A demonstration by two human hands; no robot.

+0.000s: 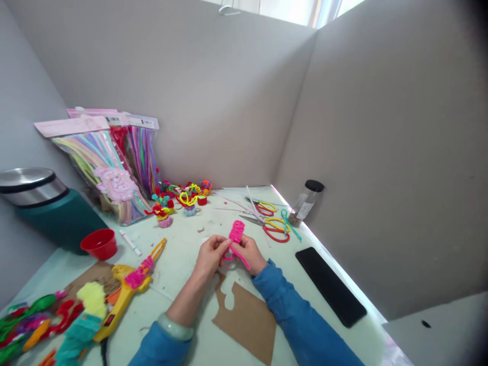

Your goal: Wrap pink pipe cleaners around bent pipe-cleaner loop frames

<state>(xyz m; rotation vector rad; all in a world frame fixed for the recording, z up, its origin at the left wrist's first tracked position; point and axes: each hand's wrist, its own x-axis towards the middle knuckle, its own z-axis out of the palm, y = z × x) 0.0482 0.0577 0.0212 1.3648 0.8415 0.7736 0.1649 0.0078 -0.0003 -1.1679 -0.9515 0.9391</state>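
Both hands meet over the middle of the table around a bright pink pipe cleaner piece point(237, 232). Its upper part is a tightly wound, ribbed strip, while loose pink ends hang below the fingers. My left hand point(212, 252) pinches its lower left side between thumb and fingers. From the right, my right hand point(249, 254) grips the same piece, its thumb near the left thumb. A cut piece of brown cardboard point(247, 320) with a notched edge lies just below the hands, partly under the right forearm.
At left are a yellow glue gun point(118, 310), red cup point(99, 245), teal bottle point(57, 218) and bags of pipe cleaners point(102, 162). Small pipe cleaner figures point(163, 211) stand behind. Scissors point(272, 229), a jar point(307, 202) and a black phone point(330, 285) lie right.
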